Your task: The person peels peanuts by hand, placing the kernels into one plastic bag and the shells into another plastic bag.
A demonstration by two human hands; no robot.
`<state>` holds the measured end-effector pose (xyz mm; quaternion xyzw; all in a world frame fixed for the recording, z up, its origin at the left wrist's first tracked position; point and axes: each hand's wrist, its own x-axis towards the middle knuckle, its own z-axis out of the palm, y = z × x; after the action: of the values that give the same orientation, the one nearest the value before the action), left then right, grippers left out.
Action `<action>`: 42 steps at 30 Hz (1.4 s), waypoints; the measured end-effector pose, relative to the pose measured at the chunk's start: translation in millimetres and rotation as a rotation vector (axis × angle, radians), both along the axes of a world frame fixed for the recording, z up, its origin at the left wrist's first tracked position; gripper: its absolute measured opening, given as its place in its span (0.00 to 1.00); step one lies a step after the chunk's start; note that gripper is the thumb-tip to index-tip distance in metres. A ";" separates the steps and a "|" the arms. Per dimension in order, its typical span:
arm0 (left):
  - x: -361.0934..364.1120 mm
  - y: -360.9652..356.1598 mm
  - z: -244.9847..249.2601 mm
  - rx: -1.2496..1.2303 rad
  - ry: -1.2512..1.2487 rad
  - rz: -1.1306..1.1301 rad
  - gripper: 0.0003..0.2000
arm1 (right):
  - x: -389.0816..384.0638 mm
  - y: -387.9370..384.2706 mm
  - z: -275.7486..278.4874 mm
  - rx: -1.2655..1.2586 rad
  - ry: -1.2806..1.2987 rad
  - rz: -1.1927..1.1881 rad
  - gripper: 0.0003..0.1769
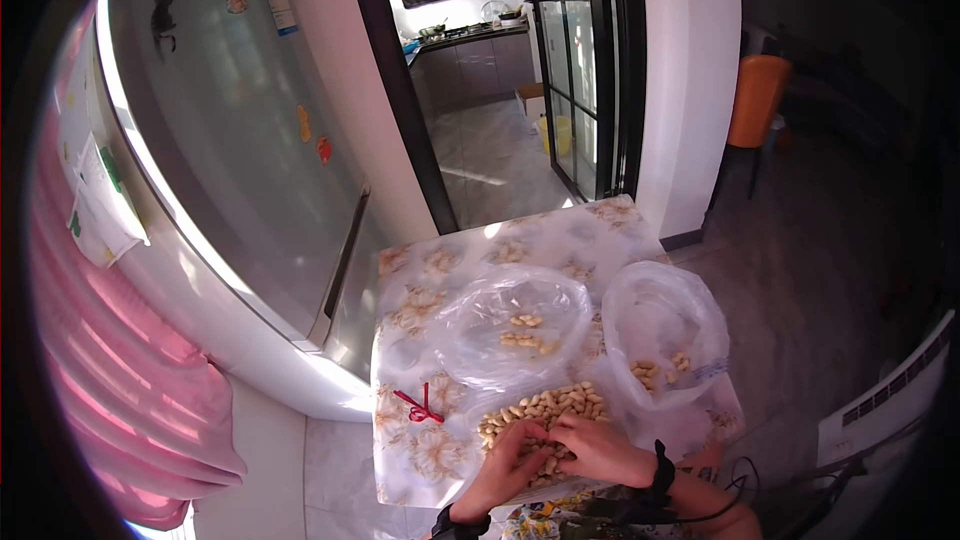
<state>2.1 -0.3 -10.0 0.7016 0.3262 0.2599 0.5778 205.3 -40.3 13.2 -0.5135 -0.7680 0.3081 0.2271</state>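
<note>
While a thin red ribbon (424,413) lies aside at left, a clear plastic bag (470,330) gapes beyond the tan, unshelled peanuts (552,404), probably for easy reach. Over that near heap, the left hand (508,468) and right hand (602,450) meet at curled fingertips, perhaps for control; what they pinch cannot be told. Rightward, a whitish translucent bag (656,312) lies open, likewise accessible.

Two hands (597,452), one peanut pile (545,407), two open bags (462,332), one red ribbon (424,411), one fridge (225,130).
</note>
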 end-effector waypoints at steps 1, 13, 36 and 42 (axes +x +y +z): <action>0.3 1.1 -2.4 0.006 0.010 0.002 0.13 | 0.0 -0.3 -0.9 0.002 -0.002 -0.001 0.21; 3.7 3.4 -0.7 -0.187 -0.235 0.116 0.13 | -7.2 6.1 -2.9 0.089 0.309 -0.091 0.15; 5.2 -3.5 6.5 -0.598 -0.394 0.178 0.16 | -21.8 6.3 9.3 0.241 0.361 -0.153 0.14; 3.2 -6.3 1.5 -0.549 -0.412 0.200 0.14 | -25.3 6.2 16.2 0.286 0.464 -0.225 0.11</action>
<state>5.3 -6.6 -8.5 0.4176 0.3275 0.3540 0.7701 180.0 -34.1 29.4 -0.4739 -0.6696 0.2788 0.4994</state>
